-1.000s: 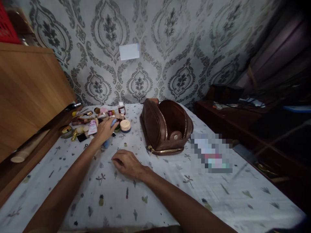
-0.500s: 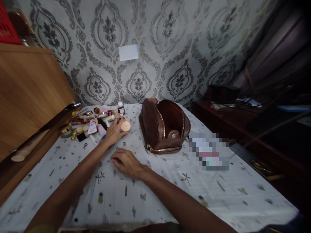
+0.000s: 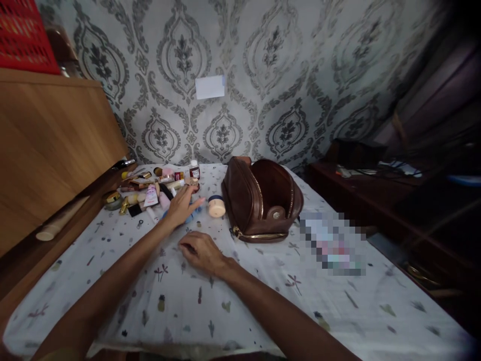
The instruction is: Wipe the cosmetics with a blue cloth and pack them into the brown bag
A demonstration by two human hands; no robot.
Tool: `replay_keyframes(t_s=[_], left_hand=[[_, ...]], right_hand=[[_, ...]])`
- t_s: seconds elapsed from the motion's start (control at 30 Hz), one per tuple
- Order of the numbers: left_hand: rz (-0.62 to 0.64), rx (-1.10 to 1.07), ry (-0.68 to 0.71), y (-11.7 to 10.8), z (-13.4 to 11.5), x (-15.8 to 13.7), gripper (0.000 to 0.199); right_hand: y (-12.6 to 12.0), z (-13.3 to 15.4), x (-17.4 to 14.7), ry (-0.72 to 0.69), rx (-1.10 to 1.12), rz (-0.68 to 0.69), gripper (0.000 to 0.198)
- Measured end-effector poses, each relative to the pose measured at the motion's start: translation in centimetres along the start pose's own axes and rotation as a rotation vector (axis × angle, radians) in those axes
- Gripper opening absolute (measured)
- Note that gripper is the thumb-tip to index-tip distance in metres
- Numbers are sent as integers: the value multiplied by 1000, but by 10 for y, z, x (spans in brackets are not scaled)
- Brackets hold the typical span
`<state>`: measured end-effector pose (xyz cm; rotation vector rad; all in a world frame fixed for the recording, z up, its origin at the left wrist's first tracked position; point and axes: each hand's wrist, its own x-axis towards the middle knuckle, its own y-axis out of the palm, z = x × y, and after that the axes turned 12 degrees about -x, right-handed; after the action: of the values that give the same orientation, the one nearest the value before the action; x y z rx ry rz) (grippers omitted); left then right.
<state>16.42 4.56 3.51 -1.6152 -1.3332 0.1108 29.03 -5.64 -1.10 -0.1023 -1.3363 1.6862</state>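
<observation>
My left hand (image 3: 183, 205) is open over the right edge of a pile of cosmetics (image 3: 151, 195), thumb and fingers apart. Just right of its thumb is a small beige jar with a dark blue lid (image 3: 216, 206), not touched by the hand. Something blue lies partly hidden beneath that hand. Nearer to me, my right hand (image 3: 203, 254) rests on the cloth, loosely curled, with nothing visible in it. A brown leather cosmetic bag (image 3: 241, 198) stands right of the jar, unzipped, its mouth gaping. Behind the pile is a small dark red bottle with a white cap (image 3: 194, 170).
A white patterned cloth (image 3: 210, 306) covers the table. At the left stands a wooden cabinet (image 3: 56, 135) with a red basket (image 3: 26, 40) on top. A blurred-out item (image 3: 332, 245) lies right of the bag. Patterned wallpaper closes off the back.
My left hand has let go of the beige jar, which now stands between it and the bag. The hand has opened and its fingers reach toward the pile. My right hand stays curled.
</observation>
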Motion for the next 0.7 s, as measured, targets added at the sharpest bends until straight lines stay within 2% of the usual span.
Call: replay_keyframes(t_s=[0.17,0.23,0.3,0.4,0.47,0.6,0.7], left_hand=[[249,-89,-24,27,-12,24,55],[333,-155,-35,34,-15,28,52],[365,-204,-25,36,-17,29,46],[370,-262,4,31,-15,28,42],[313,-249,31,26,-13,27,41],[124,12,92,22,-6,21,25],[165,123,102,21,0,13,16]], right_hand=[[1,-1,0,1,-9,8,13],[1,-1,0,0,-13,10,13],[1,-1,0,1,-16,10,12],[0,0,0,3,-16,3,12],[0,0,0,2,-21,2,11],[1,-1,0,-7,-30,16,12],[1,-1,0,-8,-24,13,13]])
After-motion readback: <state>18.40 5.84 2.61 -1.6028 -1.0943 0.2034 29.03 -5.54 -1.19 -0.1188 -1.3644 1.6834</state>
